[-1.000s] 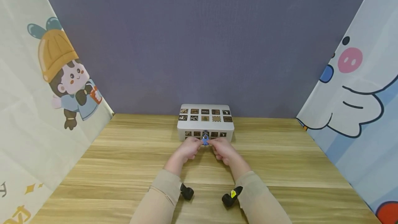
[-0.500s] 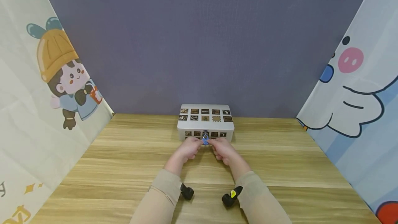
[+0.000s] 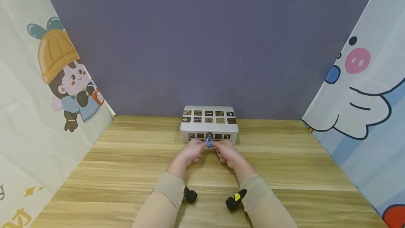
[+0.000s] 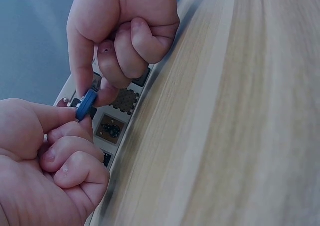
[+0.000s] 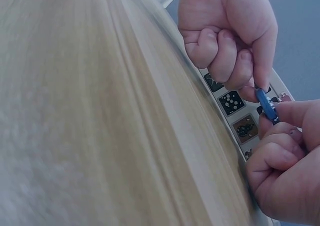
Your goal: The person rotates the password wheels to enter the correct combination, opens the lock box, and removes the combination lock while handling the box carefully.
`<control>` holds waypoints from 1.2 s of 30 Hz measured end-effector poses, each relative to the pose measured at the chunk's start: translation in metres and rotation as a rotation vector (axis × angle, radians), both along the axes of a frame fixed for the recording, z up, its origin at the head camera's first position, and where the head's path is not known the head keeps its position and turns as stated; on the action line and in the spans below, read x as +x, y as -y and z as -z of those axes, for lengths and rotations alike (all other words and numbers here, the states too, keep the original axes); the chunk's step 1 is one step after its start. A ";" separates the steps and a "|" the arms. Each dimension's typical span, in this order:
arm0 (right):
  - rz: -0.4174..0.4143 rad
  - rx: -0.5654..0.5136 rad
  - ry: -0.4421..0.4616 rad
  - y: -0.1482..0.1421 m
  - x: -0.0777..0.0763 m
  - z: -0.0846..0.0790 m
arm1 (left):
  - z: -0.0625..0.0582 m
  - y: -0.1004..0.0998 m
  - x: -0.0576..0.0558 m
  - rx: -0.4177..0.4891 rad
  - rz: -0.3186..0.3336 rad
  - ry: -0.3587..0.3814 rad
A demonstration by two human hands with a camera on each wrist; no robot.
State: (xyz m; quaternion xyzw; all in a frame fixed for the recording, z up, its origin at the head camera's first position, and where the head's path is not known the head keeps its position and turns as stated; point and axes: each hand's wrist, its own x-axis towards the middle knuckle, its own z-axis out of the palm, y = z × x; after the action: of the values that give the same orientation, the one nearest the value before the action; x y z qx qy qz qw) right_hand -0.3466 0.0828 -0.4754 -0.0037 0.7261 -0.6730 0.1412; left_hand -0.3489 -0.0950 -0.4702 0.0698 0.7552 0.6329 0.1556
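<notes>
Both hands meet at a small blue padlock [image 3: 209,143] hanging at the latch on the front of a white box [image 3: 209,127]. My left hand [image 3: 192,150] pinches one side of the lock between thumb and index finger. From the opposite side, my right hand [image 3: 226,151] pinches it the same way. In the left wrist view the thin blue edge of the padlock [image 4: 87,104] shows between the fingertips, with the other fingers curled into the palms. Small dark pictures cover the box lid, which is down. The fingertips hide part of the lock's body.
The box stands at the back of a wood-grain table [image 3: 133,171], close to a grey-purple panel [image 3: 202,45]. Printed cloths with cartoon figures hang at left [image 3: 19,97] and right [image 3: 376,122]. Black wrist cameras sit below both sleeves.
</notes>
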 end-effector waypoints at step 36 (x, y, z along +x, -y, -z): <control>0.074 -0.101 0.078 -0.017 -0.008 -0.011 | 0.003 0.002 -0.006 -0.017 0.004 -0.004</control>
State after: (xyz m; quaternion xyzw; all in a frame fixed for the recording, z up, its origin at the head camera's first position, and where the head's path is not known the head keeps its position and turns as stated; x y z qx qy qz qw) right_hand -0.3551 0.0993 -0.4642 0.0422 0.6848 -0.7131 0.1439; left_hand -0.3547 -0.0972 -0.4736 0.0714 0.7608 0.6259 0.1561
